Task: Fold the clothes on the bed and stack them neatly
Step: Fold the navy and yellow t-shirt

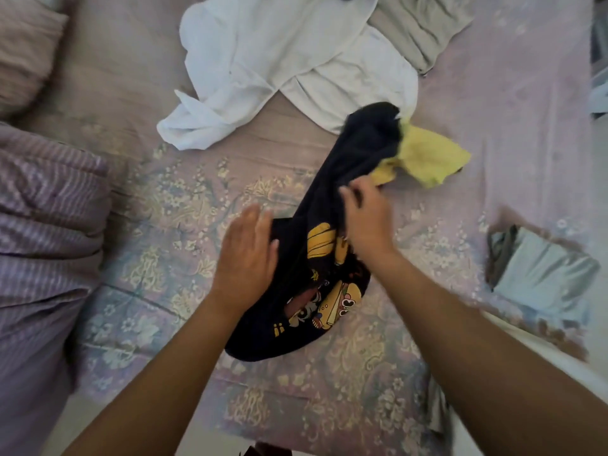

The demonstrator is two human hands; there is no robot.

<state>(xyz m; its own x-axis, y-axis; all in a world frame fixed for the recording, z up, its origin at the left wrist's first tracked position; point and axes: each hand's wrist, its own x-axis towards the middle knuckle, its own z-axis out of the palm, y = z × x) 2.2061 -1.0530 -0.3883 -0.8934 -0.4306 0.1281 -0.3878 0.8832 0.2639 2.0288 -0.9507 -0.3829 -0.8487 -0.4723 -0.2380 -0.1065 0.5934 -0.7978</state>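
A black garment (358, 149) with a yellow cartoon print and a yellow part (427, 156) at its far end lies bunched in a long strip on the flowered bed sheet (158, 199). My left hand (245, 255) lies flat with straight fingers on the garment's left edge. My right hand (363, 215) pinches a fold of the black cloth near its middle, fingers curled. A crumpled white garment (283, 70) lies beyond it. Behind that sits a grey-green garment (424, 24).
A folded pale blue-grey garment (546, 274) lies at the right side of the bed. A striped purple quilt (42, 232) is heaped on the left, with a pillow (26, 51) at the far left corner. The bed's near right edge runs diagonally under my right forearm.
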